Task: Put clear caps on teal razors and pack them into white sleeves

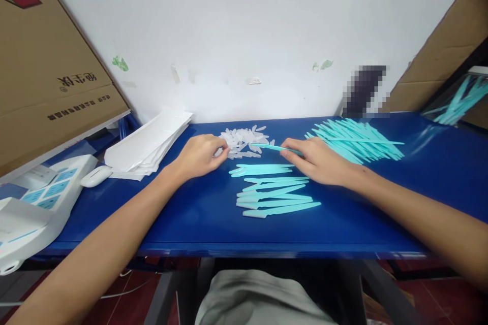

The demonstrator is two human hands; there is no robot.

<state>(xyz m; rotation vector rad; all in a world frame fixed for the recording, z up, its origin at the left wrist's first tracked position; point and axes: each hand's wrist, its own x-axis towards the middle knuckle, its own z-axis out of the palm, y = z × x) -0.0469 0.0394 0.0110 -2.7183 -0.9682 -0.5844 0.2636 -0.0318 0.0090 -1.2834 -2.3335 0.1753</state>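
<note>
My right hand (310,160) pinches a turquoise eyebrow razor (276,148), its narrow end pointing left over a pile of small translucent plastic caps (244,138). At the pile's left edge, my left hand (202,156) is closed, thumb against fingers, with a whitish bit that looks like one of those caps between them. Below and between the hands, several turquoise razors with pale ends (282,209) lie in a loose column on the blue table. A larger heap of turquoise razors (358,139) spreads behind my right hand.
A stack of white paper sleeves (148,147) lies left of my left hand. Farther left are a white power strip (64,188), a small white case (96,176) and a cardboard box (57,61). A clear container of turquoise sticks (463,101) stands far right. A white wall (244,35) borders the table (190,223).
</note>
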